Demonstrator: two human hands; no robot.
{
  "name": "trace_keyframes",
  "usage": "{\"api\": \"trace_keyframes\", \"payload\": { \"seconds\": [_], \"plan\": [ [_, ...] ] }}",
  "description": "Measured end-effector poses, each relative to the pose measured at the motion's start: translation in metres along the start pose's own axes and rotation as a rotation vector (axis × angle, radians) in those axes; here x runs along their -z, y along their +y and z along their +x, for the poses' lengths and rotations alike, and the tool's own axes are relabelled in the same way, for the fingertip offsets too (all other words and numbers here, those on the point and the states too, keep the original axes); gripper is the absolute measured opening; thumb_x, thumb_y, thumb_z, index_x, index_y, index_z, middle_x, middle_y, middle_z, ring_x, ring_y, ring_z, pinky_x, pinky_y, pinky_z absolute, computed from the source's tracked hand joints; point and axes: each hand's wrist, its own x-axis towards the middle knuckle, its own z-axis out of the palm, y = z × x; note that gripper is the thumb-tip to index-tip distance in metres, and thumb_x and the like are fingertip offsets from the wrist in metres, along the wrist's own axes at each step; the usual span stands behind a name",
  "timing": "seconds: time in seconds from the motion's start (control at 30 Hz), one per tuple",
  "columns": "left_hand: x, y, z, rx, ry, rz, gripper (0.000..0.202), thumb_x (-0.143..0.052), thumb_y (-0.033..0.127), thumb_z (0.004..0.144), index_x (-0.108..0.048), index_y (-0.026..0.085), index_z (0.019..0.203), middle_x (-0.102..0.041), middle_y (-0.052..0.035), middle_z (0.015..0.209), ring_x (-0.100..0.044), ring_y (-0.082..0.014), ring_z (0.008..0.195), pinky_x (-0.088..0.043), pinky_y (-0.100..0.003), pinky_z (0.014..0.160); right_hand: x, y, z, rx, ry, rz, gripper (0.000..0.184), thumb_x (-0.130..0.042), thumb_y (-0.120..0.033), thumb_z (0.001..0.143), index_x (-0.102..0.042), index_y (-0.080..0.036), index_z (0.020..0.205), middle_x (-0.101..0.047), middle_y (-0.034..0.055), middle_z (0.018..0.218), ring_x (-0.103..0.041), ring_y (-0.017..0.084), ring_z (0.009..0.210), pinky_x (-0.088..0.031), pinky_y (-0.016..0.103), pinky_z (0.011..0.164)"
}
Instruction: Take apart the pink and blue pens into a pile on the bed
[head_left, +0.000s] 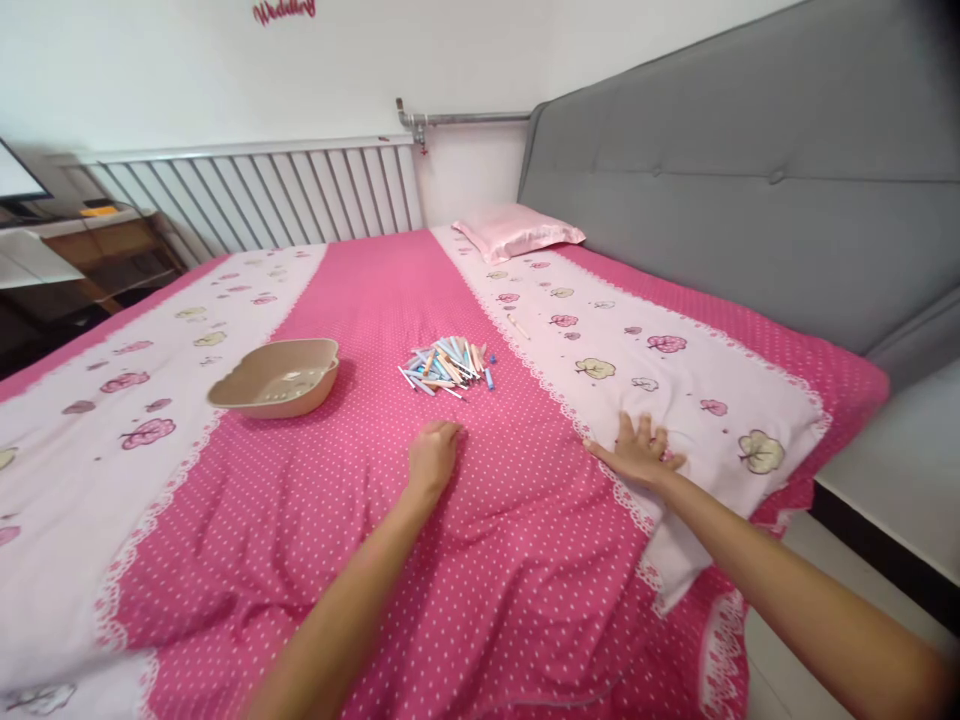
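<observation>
My left hand (pixel 433 456) is closed, low over the pink dotted bedspread (pixel 510 500), just in front of a loose pile of pens (pixel 448 362). Whatever its curled fingers may hold is hidden. The pens are slim, in pale blue, white and peach, and lie crisscrossed. With fingers spread, my right hand (pixel 639 454) rests on the white printed band of the bedspread, holding nothing. One pale pen (pixel 518 326) lies apart on that band, beyond my right hand. To the left of the pile stands a beige plastic basin (pixel 315 392) with holes in its bottom.
A pink pillow (pixel 517 232) lies at the far end of the bed by the grey padded headboard (pixel 720 150). Behind the bed are a white radiator (pixel 262 195) and a pipe. A desk (pixel 97 240) with a screen stands at the far left.
</observation>
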Motion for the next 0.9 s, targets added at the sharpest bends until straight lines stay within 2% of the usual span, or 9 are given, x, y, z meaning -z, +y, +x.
{"api": "trace_keyframes", "payload": {
  "seconds": [0.1,0.23,0.3,0.37,0.47,0.6,0.7,0.8,0.9],
  "plan": [
    [0.032,-0.036,0.017,0.108,0.098,0.068,0.027,-0.043,0.023,0.084,-0.068,0.023,0.095,-0.069,-0.0043,0.098,-0.060,-0.0183,0.091,-0.043,-0.026,0.075,0.000,0.001,-0.004,0.005,0.018,0.002,0.101,-0.026,-0.081,0.063,-0.004,-0.023,0.143,0.011,0.0098,0.150,0.007,0.039,0.134,-0.004,0.068,0.096],
    [0.094,-0.100,0.041,0.290,0.238,0.188,0.032,-0.043,0.032,0.083,-0.068,0.018,0.098,-0.068,-0.0105,0.096,-0.058,-0.0258,0.091,-0.041,-0.033,0.072,-0.003,0.003,-0.004,0.007,0.035,-0.017,0.097,-0.030,-0.077,0.065,-0.005,-0.024,0.143,0.009,0.0104,0.150,0.006,0.039,0.134,-0.004,0.068,0.096],
    [0.120,-0.127,0.049,0.371,0.283,0.281,0.035,-0.047,0.040,0.079,-0.068,0.017,0.094,-0.068,-0.0097,0.089,-0.058,-0.0262,0.085,-0.040,-0.031,0.067,-0.005,0.004,-0.004,0.011,0.038,-0.022,0.097,-0.031,-0.076,0.065,-0.005,-0.024,0.142,0.009,0.0106,0.150,0.006,0.040,0.134,-0.004,0.068,0.096],
    [0.135,-0.147,0.056,0.457,0.264,0.375,0.033,-0.049,0.039,0.077,-0.069,0.017,0.092,-0.068,-0.0072,0.085,-0.057,-0.0237,0.080,-0.038,-0.029,0.063,-0.006,0.004,-0.003,0.012,0.041,-0.026,0.096,-0.031,-0.076,0.065,-0.005,-0.024,0.142,0.009,0.0103,0.150,0.006,0.040,0.134,-0.004,0.068,0.096],
    [0.143,-0.167,0.064,0.498,0.260,0.378,0.032,-0.046,0.033,0.079,-0.068,0.015,0.095,-0.067,-0.0065,0.087,-0.055,-0.0216,0.079,-0.037,-0.028,0.064,-0.006,0.002,-0.003,0.003,0.043,-0.031,0.096,-0.029,-0.077,0.065,-0.005,-0.024,0.142,0.008,0.0103,0.150,0.006,0.039,0.134,-0.004,0.068,0.096],
    [0.141,-0.181,0.069,0.516,0.227,0.326,0.024,-0.056,0.025,0.071,-0.069,0.018,0.090,-0.067,-0.0029,0.082,-0.053,-0.0195,0.075,-0.038,-0.027,0.064,-0.003,-0.002,-0.003,-0.015,0.020,-0.038,0.098,-0.026,-0.079,0.065,-0.004,-0.023,0.143,0.009,0.0096,0.150,0.007,0.039,0.134,-0.005,0.068,0.097],
    [0.140,-0.180,0.070,0.476,0.260,0.289,0.024,-0.060,0.025,0.067,-0.068,0.018,0.089,-0.068,-0.0034,0.084,-0.054,-0.0213,0.076,-0.040,-0.028,0.065,-0.002,-0.002,-0.003,-0.014,0.018,-0.040,0.100,-0.025,-0.080,0.064,-0.004,-0.023,0.143,0.010,0.0092,0.150,0.008,0.039,0.134,-0.005,0.068,0.097],
    [0.137,-0.166,0.068,0.410,0.373,0.270,0.027,-0.053,0.029,0.074,-0.066,0.015,0.094,-0.066,-0.0065,0.095,-0.055,-0.0237,0.088,-0.041,-0.031,0.074,-0.003,-0.002,-0.004,-0.008,0.030,-0.034,0.099,-0.024,-0.081,0.064,-0.004,-0.024,0.143,0.009,0.0094,0.150,0.007,0.038,0.134,-0.004,0.067,0.097],
    [0.126,-0.138,0.063,0.282,0.441,0.215,0.031,-0.049,0.036,0.077,-0.066,0.017,0.095,-0.065,-0.0074,0.098,-0.056,-0.0225,0.093,-0.040,-0.031,0.081,-0.003,-0.003,-0.005,-0.010,0.038,-0.033,0.099,-0.024,-0.080,0.064,-0.005,-0.024,0.143,0.009,0.0092,0.150,0.007,0.038,0.134,-0.004,0.066,0.097]
  ]
}}
